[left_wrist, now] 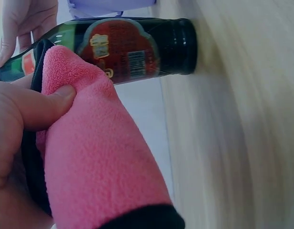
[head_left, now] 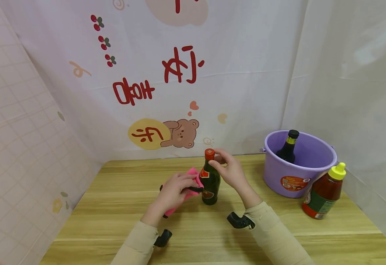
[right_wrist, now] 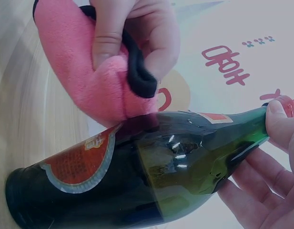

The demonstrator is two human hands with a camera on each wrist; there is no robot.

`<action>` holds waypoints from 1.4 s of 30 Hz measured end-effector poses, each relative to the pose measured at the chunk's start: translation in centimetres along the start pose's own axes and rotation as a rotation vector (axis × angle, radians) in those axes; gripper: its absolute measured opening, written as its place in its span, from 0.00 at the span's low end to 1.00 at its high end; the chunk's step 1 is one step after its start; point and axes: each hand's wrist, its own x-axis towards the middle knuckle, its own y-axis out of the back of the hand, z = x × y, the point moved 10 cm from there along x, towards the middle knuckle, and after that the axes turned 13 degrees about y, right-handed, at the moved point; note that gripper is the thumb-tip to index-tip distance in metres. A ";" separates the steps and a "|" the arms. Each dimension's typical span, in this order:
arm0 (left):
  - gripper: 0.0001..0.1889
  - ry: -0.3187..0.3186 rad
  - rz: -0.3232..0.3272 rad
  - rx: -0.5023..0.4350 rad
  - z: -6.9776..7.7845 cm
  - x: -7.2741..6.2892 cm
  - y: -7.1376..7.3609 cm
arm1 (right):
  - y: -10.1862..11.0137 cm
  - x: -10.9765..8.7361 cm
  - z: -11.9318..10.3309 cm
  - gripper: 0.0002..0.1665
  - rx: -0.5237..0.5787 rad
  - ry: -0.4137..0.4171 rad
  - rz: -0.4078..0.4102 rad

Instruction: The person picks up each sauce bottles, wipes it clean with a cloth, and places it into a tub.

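Observation:
A dark green glass bottle (head_left: 211, 186) with a red cap (head_left: 209, 154) and red labels stands upright on the wooden table. My right hand (head_left: 231, 171) holds it at the neck, thumb and fingers on either side just under the cap. On the bottle's left, my left hand (head_left: 174, 189) pinches a pink cloth (left_wrist: 99, 152) with black edging. In the right wrist view, the bunched cloth (right_wrist: 106, 90) meets the bottle's side between its upper and lower labels. The cloth's far end hangs down from the left hand.
At the right stands a purple bucket (head_left: 270, 173) with a dark, black-capped bottle (head_left: 287, 150) inside. A red-brown squeeze bottle (head_left: 323, 195) with a yellow nozzle is beside it. The printed white backdrop (head_left: 246, 73) rises behind the wooden table (head_left: 120, 206).

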 end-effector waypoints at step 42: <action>0.06 0.050 -0.246 0.148 -0.6 -0.4 -6.6 | -0.1 -0.2 -0.7 0.22 0.015 0.030 0.032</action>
